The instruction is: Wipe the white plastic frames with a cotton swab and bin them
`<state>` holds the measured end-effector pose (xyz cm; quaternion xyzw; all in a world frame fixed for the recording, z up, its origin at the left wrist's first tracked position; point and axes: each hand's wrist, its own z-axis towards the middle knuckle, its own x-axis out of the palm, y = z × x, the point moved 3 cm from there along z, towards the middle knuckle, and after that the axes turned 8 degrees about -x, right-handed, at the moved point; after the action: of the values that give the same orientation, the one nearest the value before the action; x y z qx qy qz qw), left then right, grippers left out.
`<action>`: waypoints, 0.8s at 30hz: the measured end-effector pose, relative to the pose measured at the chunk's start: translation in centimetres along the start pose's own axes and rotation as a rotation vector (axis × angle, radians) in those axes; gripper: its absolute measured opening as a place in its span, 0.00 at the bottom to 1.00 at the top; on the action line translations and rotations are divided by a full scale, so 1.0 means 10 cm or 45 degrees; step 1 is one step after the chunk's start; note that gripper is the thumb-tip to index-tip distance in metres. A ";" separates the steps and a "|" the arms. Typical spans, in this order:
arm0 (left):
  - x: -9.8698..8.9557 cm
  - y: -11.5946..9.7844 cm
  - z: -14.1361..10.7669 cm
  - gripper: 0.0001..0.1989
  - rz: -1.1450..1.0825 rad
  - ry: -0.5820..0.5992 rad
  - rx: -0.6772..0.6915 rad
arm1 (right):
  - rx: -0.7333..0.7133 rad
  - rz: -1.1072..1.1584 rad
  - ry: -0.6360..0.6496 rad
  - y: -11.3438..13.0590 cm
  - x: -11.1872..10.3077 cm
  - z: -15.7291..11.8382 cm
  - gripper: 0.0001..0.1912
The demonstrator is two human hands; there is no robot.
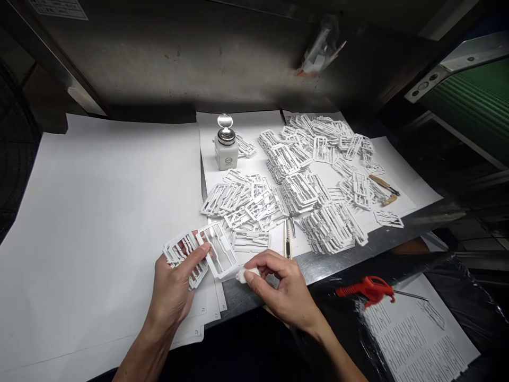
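Observation:
A stack of thin white plastic frames with slim bars inside is gripped in my left hand. Its thumb presses one white frame that sticks out to the right, tilted toward me. My right hand pinches a small white wad, which looks like cotton or cloth, between thumb and fingers. The wad is close to the lower right corner of the protruding frame; I cannot tell whether they touch. Just beyond both hands lies a loose pile of similar frames.
A pump-top bottle with a raised metal lid stands behind the pile. Stacked frames fill the right side. A utility knife, wooden-handled tool and red air gun lie nearby. White paper covers the left of the table.

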<state>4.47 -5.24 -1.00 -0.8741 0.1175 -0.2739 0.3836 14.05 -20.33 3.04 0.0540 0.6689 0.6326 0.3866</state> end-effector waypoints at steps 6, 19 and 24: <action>-0.04 0.00 -0.03 0.14 0.032 -0.056 0.073 | 0.001 -0.020 -0.001 -0.03 0.00 -0.01 0.06; -0.04 0.01 -0.02 0.15 0.066 -0.060 0.173 | -0.078 -0.027 -0.003 0.03 0.08 0.03 0.05; -0.05 0.04 -0.02 0.13 0.124 -0.059 0.213 | -0.225 0.000 0.019 0.17 0.26 0.11 0.08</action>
<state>3.97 -5.43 -1.32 -0.8383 0.1277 -0.2437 0.4707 12.16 -17.62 3.49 0.0150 0.6135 0.6895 0.3846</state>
